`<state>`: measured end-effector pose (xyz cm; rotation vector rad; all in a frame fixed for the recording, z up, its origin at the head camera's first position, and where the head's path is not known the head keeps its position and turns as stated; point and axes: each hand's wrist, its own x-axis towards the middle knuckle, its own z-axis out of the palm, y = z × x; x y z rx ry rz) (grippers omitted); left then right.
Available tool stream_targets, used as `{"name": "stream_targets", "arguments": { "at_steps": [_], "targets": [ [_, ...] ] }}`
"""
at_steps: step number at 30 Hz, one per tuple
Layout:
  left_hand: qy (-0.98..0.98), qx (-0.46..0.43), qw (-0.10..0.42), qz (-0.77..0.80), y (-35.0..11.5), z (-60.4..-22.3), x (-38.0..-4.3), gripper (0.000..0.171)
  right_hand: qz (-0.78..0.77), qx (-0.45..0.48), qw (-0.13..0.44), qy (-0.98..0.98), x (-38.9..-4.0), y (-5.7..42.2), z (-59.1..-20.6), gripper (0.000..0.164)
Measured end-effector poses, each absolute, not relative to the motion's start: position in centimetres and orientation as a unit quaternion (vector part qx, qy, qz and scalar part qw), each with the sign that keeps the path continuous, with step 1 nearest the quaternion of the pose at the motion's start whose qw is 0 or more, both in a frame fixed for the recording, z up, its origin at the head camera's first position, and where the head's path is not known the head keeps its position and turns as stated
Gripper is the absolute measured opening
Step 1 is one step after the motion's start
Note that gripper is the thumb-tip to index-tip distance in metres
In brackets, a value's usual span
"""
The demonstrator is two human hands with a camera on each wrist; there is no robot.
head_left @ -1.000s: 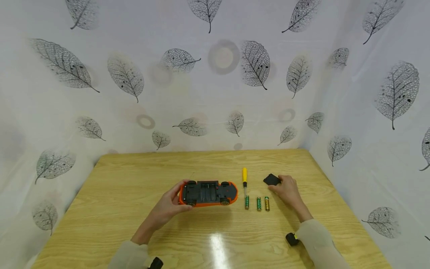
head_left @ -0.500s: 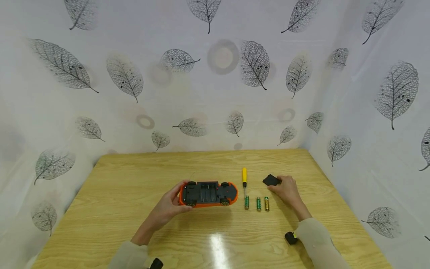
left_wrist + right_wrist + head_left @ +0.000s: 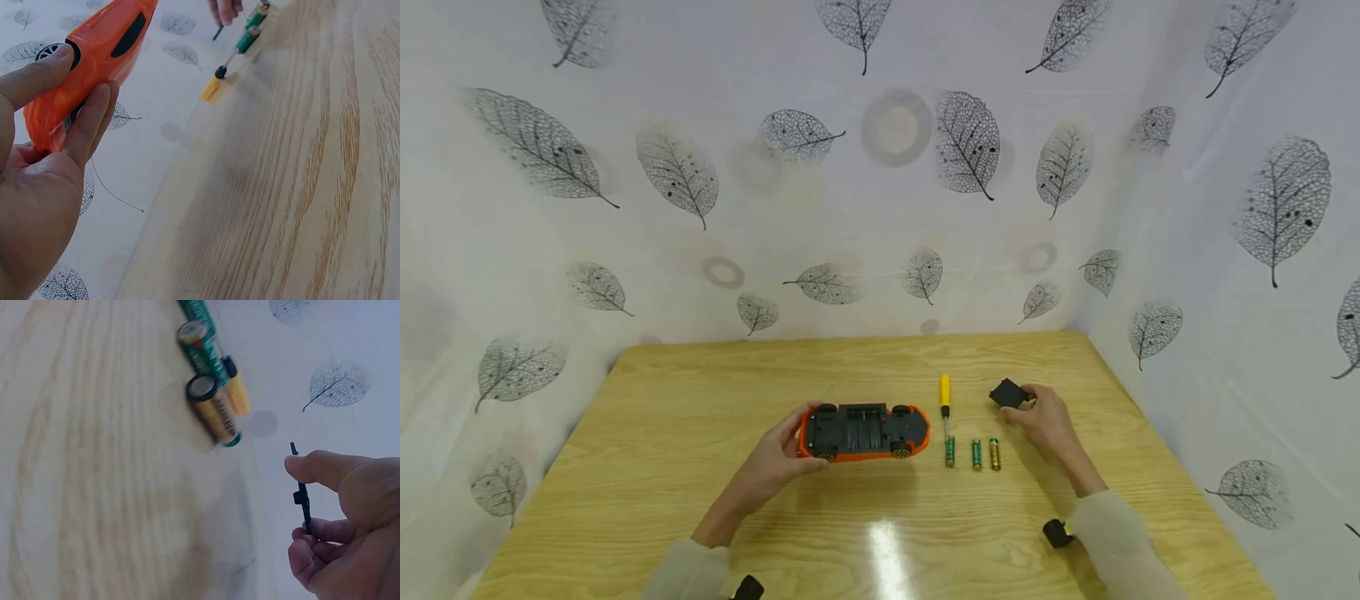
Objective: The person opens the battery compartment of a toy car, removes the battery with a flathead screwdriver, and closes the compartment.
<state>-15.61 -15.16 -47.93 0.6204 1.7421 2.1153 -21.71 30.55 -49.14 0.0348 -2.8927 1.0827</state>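
My left hand (image 3: 772, 459) grips the rear of an orange toy car (image 3: 865, 432), its black underside turned toward the head camera and its battery compartment uncovered. In the left wrist view the thumb (image 3: 44, 72) presses beside a wheel of the car (image 3: 94, 56), with fingers round the other side. A flat black battery cover (image 3: 1008, 393) is pinched between thumb and fingers of my right hand (image 3: 1051, 425). The right wrist view shows that cover (image 3: 302, 497) edge-on, with a small tab. Between the hands lie a green battery (image 3: 951, 451), a second green battery (image 3: 977, 454) and a gold-and-green battery (image 3: 995, 454).
A yellow-handled screwdriver (image 3: 945, 393) lies on the wooden table (image 3: 700, 400), its shaft tip by the leftmost battery. Leaf-patterned cloth (image 3: 850, 208) hangs behind the table and along both sides.
My right hand has raised the battery cover slightly and tilted it, its wrist shifting a little to the right. The left hand and toy car stay nearly still.
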Motion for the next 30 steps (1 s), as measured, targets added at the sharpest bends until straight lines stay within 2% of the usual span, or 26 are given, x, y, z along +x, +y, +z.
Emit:
{"name": "stream_targets", "arguments": {
  "at_steps": [13, 30],
  "targets": [
    [0.611, 0.227, 0.163, 0.741, -14.9, -47.8, -15.8, 0.092, 0.344, 0.090, 0.083, -0.931, -19.5, 28.0, -44.5, 0.061],
    [0.613, 0.231, 0.163, 0.738, -14.9, -47.8, -15.7, 0.092, 0.356, 0.221, 0.084, -0.904, -17.2, 22.5, -40.9, 0.052]
  ]
}}
